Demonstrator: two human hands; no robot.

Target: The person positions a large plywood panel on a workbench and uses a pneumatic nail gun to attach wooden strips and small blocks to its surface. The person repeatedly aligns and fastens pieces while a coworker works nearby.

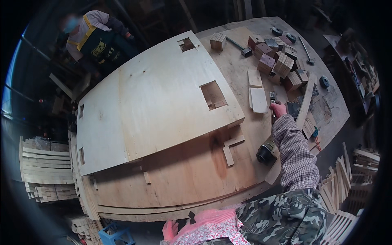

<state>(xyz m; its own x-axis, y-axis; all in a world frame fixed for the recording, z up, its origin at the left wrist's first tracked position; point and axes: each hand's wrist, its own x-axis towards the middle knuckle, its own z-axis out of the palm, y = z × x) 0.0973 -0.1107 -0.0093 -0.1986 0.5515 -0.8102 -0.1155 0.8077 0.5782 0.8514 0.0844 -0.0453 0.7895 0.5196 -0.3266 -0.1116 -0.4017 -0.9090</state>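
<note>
Looking down from the head camera, you see your right hand [279, 109] reaching far right across the workbench [183, 183], fingers closed on a small dark tool [272, 98] beside a flat white offcut [258, 100]. Your left hand [170, 230] hangs open at the near edge, holding nothing. A cut-out plywood panel [155, 102] already lies on the bench; the wooden blocks [281, 63] sit loose, apparently unfixed.

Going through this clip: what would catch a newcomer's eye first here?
The big pale plywood panel with rectangular cut-outs, lying tilted across the middle of the workbench. Next, the right hand reaching out to a dark tool beside two small flat boards, with a heap of wooden blocks at the bench's far right. A co-worker in an apron stands at the far left.
</note>
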